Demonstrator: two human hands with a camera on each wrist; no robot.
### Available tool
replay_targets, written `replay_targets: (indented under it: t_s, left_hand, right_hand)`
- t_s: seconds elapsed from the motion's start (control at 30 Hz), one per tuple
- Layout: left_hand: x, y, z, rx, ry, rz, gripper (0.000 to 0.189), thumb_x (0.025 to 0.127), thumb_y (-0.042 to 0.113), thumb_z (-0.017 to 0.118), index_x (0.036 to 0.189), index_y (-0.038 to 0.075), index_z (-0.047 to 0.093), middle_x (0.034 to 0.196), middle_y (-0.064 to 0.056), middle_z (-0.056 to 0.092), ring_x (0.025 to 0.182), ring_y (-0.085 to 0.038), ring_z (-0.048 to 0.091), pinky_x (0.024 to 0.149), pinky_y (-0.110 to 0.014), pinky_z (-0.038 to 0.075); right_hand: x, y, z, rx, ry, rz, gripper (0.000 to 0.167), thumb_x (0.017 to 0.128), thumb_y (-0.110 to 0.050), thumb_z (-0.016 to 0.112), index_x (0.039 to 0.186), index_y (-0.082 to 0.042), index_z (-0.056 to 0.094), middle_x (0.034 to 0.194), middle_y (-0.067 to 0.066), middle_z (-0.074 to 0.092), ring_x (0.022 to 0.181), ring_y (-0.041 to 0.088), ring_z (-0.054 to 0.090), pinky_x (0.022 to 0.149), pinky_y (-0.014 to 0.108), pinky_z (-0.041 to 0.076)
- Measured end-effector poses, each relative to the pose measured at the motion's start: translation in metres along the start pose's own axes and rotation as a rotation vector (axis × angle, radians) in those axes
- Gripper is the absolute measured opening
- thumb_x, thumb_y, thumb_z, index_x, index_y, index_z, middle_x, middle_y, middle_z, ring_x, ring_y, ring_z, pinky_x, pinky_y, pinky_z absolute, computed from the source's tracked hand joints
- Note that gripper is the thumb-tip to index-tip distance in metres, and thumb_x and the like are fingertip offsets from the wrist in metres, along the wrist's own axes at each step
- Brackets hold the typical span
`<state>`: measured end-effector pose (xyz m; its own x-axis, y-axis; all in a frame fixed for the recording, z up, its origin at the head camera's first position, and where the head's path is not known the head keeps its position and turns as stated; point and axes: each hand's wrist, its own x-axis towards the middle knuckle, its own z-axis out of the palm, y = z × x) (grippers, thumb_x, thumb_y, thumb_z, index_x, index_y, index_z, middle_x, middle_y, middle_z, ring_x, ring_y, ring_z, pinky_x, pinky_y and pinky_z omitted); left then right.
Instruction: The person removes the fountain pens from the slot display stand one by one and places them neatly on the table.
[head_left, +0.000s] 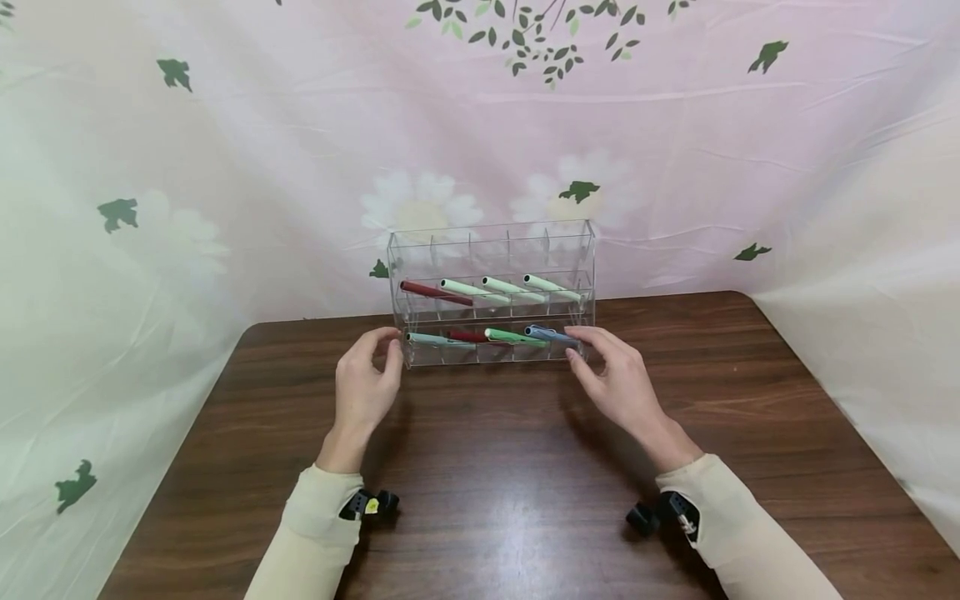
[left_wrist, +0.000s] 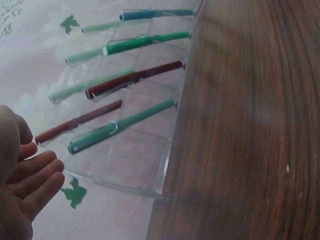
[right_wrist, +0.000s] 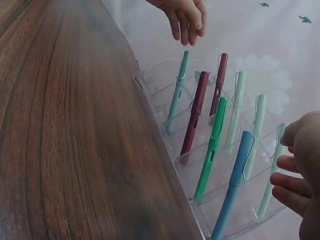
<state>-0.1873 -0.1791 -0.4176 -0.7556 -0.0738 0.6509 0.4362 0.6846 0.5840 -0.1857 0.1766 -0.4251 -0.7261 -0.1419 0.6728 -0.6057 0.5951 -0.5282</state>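
A clear acrylic pen rack (head_left: 495, 317) with stepped, divided tiers stands at the back of the table. Its front row holds a teal pen (left_wrist: 120, 127), a dark red pen (right_wrist: 195, 117), a green pen (right_wrist: 212, 147) and a blue pen (right_wrist: 234, 182). Behind them lean another dark red pen (head_left: 435, 292) and three pale green pens (head_left: 513, 289). My left hand (head_left: 366, 379) is beside the rack's left end, fingers loosely bent with nothing between them. At the right end, my right hand (head_left: 618, 379) has its thumb and fingers apart, near the blue pen and holding nothing.
The brown wood-grain table (head_left: 495, 467) spreads in front of the rack. Behind it and along both sides hangs a pale cloth (head_left: 300, 167) printed with leaves, birds and flowers. Both wrists carry small black cameras (head_left: 642, 518) on straps.
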Motion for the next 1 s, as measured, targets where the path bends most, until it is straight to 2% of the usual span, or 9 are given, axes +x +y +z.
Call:
replay_targets:
  t_s: [0.2, 0.37, 0.4, 0.5, 0.6, 0.63, 0.8, 0.87, 1.0]
  left_hand:
    - [0.004, -0.011, 0.003, -0.009, 0.024, -0.05, 0.017, 0.101, 0.002, 0.066, 0.114, -0.004, 0.075, 0.102, -0.021, 0.078, 0.092, -0.037, 0.077, 0.075, -0.05, 0.065]
    - [0.009, -0.023, 0.007, -0.021, 0.024, -0.1, 0.018, 0.102, 0.002, 0.066, 0.117, -0.005, 0.074, 0.108, -0.021, 0.079, 0.096, -0.038, 0.077, 0.079, -0.052, 0.065]
    - [0.01, -0.025, 0.007, -0.029, 0.018, -0.112, 0.019, 0.102, 0.002, 0.066, 0.118, -0.006, 0.073, 0.11, -0.021, 0.079, 0.097, -0.039, 0.077, 0.081, -0.052, 0.065]
    - [0.013, -0.03, 0.009, -0.052, -0.003, -0.145, 0.021, 0.103, 0.002, 0.066, 0.121, -0.006, 0.072, 0.116, -0.022, 0.079, 0.103, -0.04, 0.077, 0.09, -0.054, 0.066]
    - [0.017, -0.033, 0.011, -0.068, -0.028, -0.164, 0.023, 0.105, 0.004, 0.065, 0.125, -0.006, 0.071, 0.122, -0.023, 0.077, 0.11, -0.041, 0.076, 0.098, -0.054, 0.065]
    - [0.018, -0.035, 0.012, -0.075, -0.036, -0.173, 0.025, 0.105, 0.005, 0.066, 0.127, -0.006, 0.071, 0.123, -0.023, 0.077, 0.111, -0.041, 0.076, 0.099, -0.055, 0.065]
    - [0.024, -0.04, 0.017, -0.111, -0.096, -0.236, 0.032, 0.107, 0.01, 0.067, 0.135, -0.005, 0.068, 0.131, -0.025, 0.074, 0.119, -0.041, 0.074, 0.103, -0.054, 0.064]
    - [0.025, -0.041, 0.018, -0.114, -0.124, -0.261, 0.034, 0.107, 0.011, 0.067, 0.138, -0.004, 0.067, 0.134, -0.025, 0.073, 0.121, -0.04, 0.074, 0.104, -0.053, 0.064]
    - [0.028, -0.043, 0.02, -0.122, -0.183, -0.287, 0.04, 0.106, 0.014, 0.069, 0.142, -0.004, 0.064, 0.138, -0.026, 0.071, 0.124, -0.041, 0.073, 0.107, -0.052, 0.063]
  right_hand:
    - [0.004, 0.008, 0.002, 0.015, 0.026, -0.013, 0.032, 0.091, 0.007, 0.081, 0.122, 0.002, 0.077, 0.119, 0.016, 0.08, 0.1, 0.031, 0.074, 0.081, 0.006, 0.047]
    - [0.007, 0.013, 0.006, 0.016, 0.015, 0.029, 0.031, 0.091, 0.005, 0.082, 0.122, 0.001, 0.077, 0.12, 0.017, 0.079, 0.109, 0.036, 0.076, 0.097, 0.0, 0.042]
    - [0.008, 0.014, 0.007, 0.017, 0.011, 0.04, 0.031, 0.092, 0.004, 0.082, 0.122, 0.001, 0.077, 0.12, 0.017, 0.079, 0.108, 0.034, 0.076, 0.096, 0.001, 0.043]
    - [0.01, 0.018, 0.01, 0.019, -0.001, 0.065, 0.031, 0.092, 0.003, 0.082, 0.123, -0.001, 0.077, 0.119, 0.016, 0.079, 0.096, 0.025, 0.073, 0.079, 0.009, 0.049]
    - [0.013, 0.021, 0.012, 0.02, -0.014, 0.068, 0.033, 0.092, 0.004, 0.082, 0.124, -0.001, 0.077, 0.119, 0.016, 0.079, 0.089, 0.021, 0.067, 0.067, 0.019, 0.049]
    - [0.013, 0.022, 0.013, 0.019, -0.021, 0.067, 0.033, 0.091, 0.005, 0.082, 0.124, -0.001, 0.077, 0.12, 0.017, 0.079, 0.089, 0.024, 0.067, 0.067, 0.025, 0.052]
    - [0.016, 0.025, 0.02, 0.004, -0.091, 0.088, 0.036, 0.093, 0.001, 0.081, 0.128, -0.002, 0.075, 0.126, 0.019, 0.078, 0.111, 0.039, 0.075, 0.09, 0.052, 0.061]
    - [0.017, 0.026, 0.023, 0.0, -0.117, 0.1, 0.036, 0.095, -0.001, 0.081, 0.13, -0.002, 0.075, 0.128, 0.019, 0.077, 0.116, 0.04, 0.074, 0.096, 0.055, 0.061]
    - [0.018, 0.027, 0.027, 0.0, -0.128, 0.107, 0.036, 0.095, -0.002, 0.081, 0.13, -0.001, 0.075, 0.128, 0.021, 0.077, 0.116, 0.04, 0.075, 0.098, 0.057, 0.062]
